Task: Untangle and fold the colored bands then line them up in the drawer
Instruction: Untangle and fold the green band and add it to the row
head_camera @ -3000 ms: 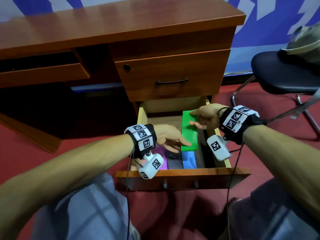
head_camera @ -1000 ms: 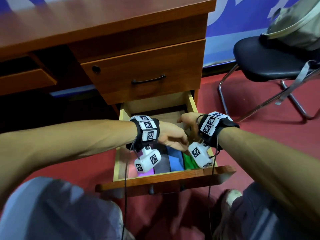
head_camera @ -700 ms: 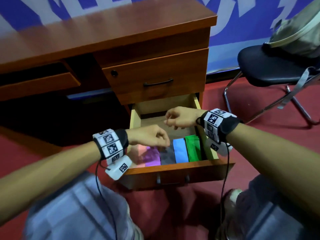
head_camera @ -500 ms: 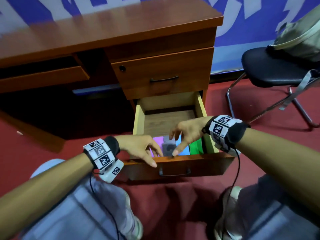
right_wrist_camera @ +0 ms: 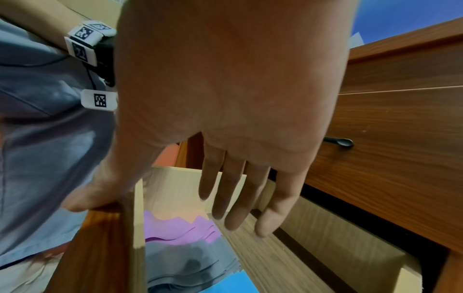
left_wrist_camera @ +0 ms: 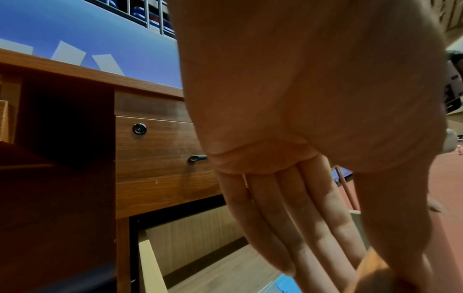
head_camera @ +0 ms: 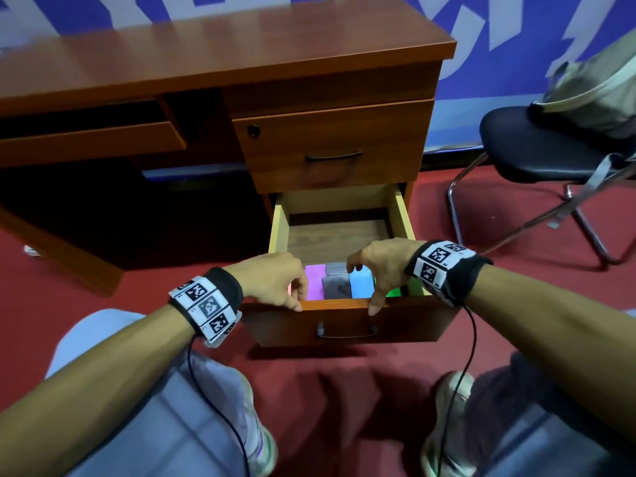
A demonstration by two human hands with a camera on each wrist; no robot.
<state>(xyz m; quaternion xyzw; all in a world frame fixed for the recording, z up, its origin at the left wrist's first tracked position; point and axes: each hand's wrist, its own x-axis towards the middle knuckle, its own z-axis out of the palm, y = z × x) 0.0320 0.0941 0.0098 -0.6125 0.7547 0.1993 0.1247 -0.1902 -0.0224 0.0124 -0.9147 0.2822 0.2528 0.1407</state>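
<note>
Wood-grain bottom drawer (head_camera: 347, 323) is seen pulled open, its front edge gripped by both hands. Left hand (head_camera: 275, 280) is hooked over the edge, thumb outside; right hand (head_camera: 378, 266) likewise, thumb on the front face, fingers (right_wrist_camera: 235, 198) straight inside. Folded bands are lined up side by side at the drawer front: pink band (head_camera: 315, 282), grey band (head_camera: 335, 282), blue band (head_camera: 361, 282), green band (head_camera: 395, 291) mostly hidden.
</note>
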